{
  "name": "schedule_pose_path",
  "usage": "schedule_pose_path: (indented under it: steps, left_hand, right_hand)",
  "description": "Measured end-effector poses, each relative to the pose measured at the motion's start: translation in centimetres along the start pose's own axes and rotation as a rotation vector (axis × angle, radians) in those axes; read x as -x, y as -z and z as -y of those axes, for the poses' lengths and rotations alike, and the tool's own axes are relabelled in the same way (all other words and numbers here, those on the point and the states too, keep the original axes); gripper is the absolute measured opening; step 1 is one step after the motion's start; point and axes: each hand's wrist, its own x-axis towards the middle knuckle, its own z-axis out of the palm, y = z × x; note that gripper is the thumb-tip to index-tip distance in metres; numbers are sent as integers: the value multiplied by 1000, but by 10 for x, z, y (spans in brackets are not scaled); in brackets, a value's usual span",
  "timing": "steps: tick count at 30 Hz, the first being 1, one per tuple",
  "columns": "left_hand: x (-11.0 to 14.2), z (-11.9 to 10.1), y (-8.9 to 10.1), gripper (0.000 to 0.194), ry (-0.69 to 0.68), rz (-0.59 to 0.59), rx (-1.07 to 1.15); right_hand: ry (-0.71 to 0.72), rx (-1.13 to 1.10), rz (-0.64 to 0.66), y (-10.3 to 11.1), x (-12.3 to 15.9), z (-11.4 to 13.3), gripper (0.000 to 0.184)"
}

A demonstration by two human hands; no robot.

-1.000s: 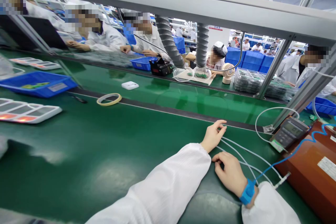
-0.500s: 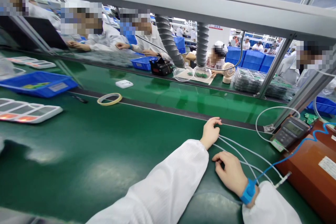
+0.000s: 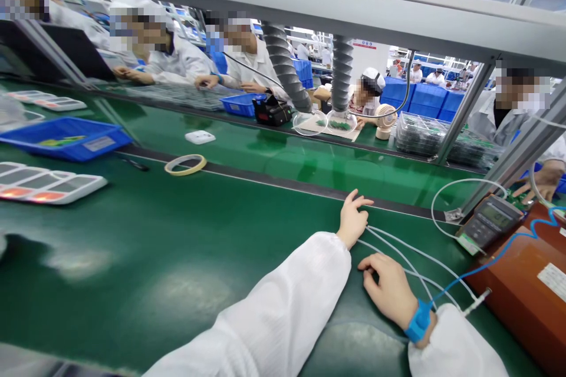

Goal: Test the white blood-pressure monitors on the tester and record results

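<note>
My left hand (image 3: 353, 219) rests on the green belt (image 3: 177, 259), fingers stretched loosely over thin white wires (image 3: 411, 259) that run toward a grey meter (image 3: 489, 221). My right hand (image 3: 389, 288) lies palm down on the same wires, fingers slightly curled, holding nothing. A blue wrist strap (image 3: 418, 321) on the right wrist trails a blue coiled cord (image 3: 499, 253). Both arms wear white sleeves.
A brown box (image 3: 530, 294) sits at the right by the meter. A tape ring (image 3: 185, 165), a small white device (image 3: 200, 137), a blue bin (image 3: 66, 138) and white trays (image 3: 48, 185) lie to the left. Several people in white work across the line behind grey hoses (image 3: 283, 70).
My left hand has drawn slightly left and back along the wires. The small white device has moved left on the far belt. A person's hand has appeared at the far right.
</note>
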Motion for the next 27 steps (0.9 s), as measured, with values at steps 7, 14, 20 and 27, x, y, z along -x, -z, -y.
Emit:
schedule_pose_path:
  steps: [7, 14, 20, 27]
  left_hand:
    - [-1, 1, 1, 19, -3, -126, 207]
    - [-1, 0, 0, 25, -76, -72, 136]
    - [16, -9, 2, 20, -578, 110, -107]
    - [34, -16, 2, 36, -534, 250, -121]
  right_hand:
    - [8, 14, -10, 0, -1, -1, 25]
    - [13, -3, -15, -1, 0, -1, 25]
    - [-55, -136, -247, 0, 0, 0, 28]
    - [-102, -87, -453, -5, -1, -12, 58]
